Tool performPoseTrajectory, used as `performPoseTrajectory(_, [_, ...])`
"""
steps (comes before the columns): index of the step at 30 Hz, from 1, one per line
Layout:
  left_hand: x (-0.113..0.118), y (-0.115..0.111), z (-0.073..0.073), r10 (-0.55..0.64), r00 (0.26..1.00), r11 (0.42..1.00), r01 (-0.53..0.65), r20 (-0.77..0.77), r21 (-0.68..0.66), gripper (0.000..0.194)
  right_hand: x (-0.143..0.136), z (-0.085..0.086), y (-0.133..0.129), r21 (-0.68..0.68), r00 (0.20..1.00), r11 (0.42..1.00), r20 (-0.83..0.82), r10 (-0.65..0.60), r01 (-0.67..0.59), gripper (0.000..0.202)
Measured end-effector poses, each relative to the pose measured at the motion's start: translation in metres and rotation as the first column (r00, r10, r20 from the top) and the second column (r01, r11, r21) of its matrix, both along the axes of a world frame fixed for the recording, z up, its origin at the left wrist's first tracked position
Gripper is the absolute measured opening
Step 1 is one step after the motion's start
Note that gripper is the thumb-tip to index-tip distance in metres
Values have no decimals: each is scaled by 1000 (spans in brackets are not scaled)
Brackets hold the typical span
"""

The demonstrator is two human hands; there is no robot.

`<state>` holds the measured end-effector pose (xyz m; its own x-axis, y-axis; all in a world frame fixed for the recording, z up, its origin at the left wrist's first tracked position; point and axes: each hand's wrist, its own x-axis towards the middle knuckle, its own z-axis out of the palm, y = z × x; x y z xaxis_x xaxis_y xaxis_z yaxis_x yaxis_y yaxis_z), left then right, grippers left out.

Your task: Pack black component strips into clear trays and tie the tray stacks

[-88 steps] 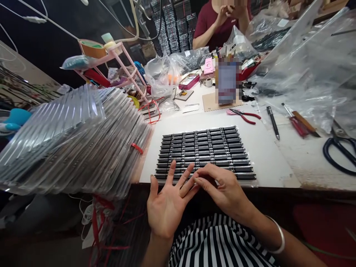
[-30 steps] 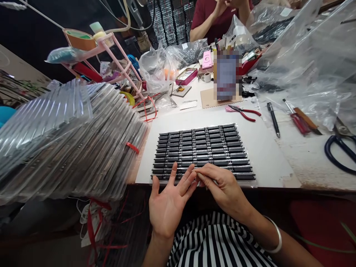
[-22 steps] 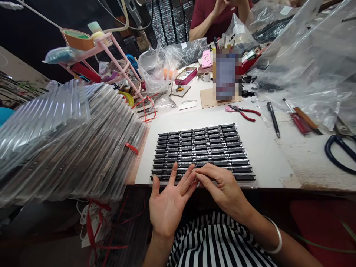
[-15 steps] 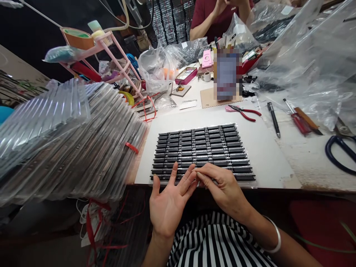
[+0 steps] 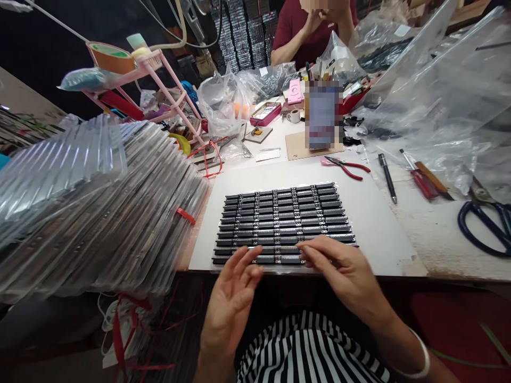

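Observation:
Rows of black strip-like parts with fine metallic teeth (image 5: 285, 213) lie on a clear plastic sheet near the table's front edge. Over the front left of these rows is my left hand (image 5: 231, 298), palm turned inward, fingers apart and slightly bent, holding nothing. My right hand (image 5: 345, 276) hovers at the front right of the rows, its thumb and index finger pinched together. Whatever sits between those fingertips is too small to make out. The two hands are apart.
Stacked clear plastic trays (image 5: 104, 213) fill the left, beside a pink rack (image 5: 167, 85). Beyond the rows lie red-handled pliers (image 5: 347, 167), a pen (image 5: 387, 178), a screwdriver (image 5: 421, 178) and scissors (image 5: 485, 221). A person (image 5: 295, 37) in a dark red shirt sits opposite.
My hands have separated, the right one moving rightward. My left hand has turned from palm up to palm inward, its fingers less spread. The view has shifted slightly.

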<state>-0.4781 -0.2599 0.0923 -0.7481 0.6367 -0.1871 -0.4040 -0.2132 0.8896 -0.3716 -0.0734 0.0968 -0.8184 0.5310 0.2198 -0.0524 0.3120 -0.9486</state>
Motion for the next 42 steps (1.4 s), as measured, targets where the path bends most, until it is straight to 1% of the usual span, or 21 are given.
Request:
performPoseTrajectory(1, [-2,-5,-1,111,980,987,-128,-164,-99,47,7,-4,9,-17,997,997,14,-80,80,19])
performPoseTrajectory(2, [-6,-10,-2,201,925,950,-264,-323,-167,41,15,-8,18,-33,985,985,33,-168,169,19])
performPoseTrajectory(4, [-15,-19,-4,308,772,848,-487,-556,-207,32,30,-21,37,-45,935,937,90,-342,347,20])
performPoseTrajectory(5, [-20,-22,-6,327,712,805,-555,-621,-212,30,37,-28,45,-38,901,905,121,-417,424,21])
performPoseTrajectory(7, [-31,-28,-10,330,651,750,-621,-684,-229,26,47,-41,57,-10,831,843,172,-529,538,25])
performPoseTrajectory(9, [-41,-33,-15,308,647,720,-638,-698,-274,25,52,-50,61,26,780,799,201,-593,601,28])
performPoseTrajectory(11, [-50,-37,-21,267,657,685,-644,-705,-341,25,52,-55,60,91,751,776,205,-627,624,29])
performPoseTrajectory(13, [-58,-40,-27,176,638,645,-650,-750,-401,28,48,-57,57,185,743,765,183,-644,617,27])
performPoseTrajectory(14, [-62,-41,-30,110,614,641,-645,-781,-417,31,46,-57,56,241,751,764,164,-640,598,26])
performPoseTrajectory(16, [-69,-41,-35,-50,571,682,-580,-820,-445,49,45,-58,55,377,804,778,128,-581,502,30])
performPoseTrajectory(18, [-72,-41,-39,-179,568,738,-463,-804,-491,75,48,-60,56,543,875,774,134,-464,327,41])
performPoseTrajectory(19, [-72,-41,-42,-214,584,753,-412,-783,-513,84,52,-61,56,618,901,751,154,-405,232,48])
performPoseTrajectory(20, [-71,-43,-44,-233,604,760,-375,-762,-530,88,56,-62,55,679,917,720,180,-357,147,54])
performPoseTrajectory(22, [-69,-47,-49,-222,643,756,-361,-733,-546,91,66,-65,51,757,927,652,218,-305,37,68])
performPoseTrajectory(25, [-66,-55,-55,-179,637,729,-426,-750,-536,90,79,-70,42,823,941,566,223,-255,-42,85])
performPoseTrajectory(27, [-65,-60,-58,-167,605,713,-470,-778,-520,85,82,-75,37,848,943,528,203,-265,-34,84])
performPoseTrajectory(28, [-65,-61,-59,-159,600,713,-480,-784,-511,83,83,-78,35,850,940,527,189,-285,-11,80])
performPoseTrajectory(31, [-63,-60,-59,-75,635,735,-485,-768,-473,83,81,-84,33,820,923,565,148,-357,87,68])
performPoseTrajectory(34, [-63,-53,-55,38,640,781,-498,-768,-376,84,75,-80,38,802,921,580,104,-375,146,68])
performPoseTrajectory(38, [-70,-40,-51,133,544,804,-549,-828,-231,77,61,-66,47,801,918,570,68,-391,183,70])
performPoseTrajectory(42, [-81,-33,-57,144,401,795,-591,-905,-136,75,48,-62,53,819,908,511,-28,-418,261,67])
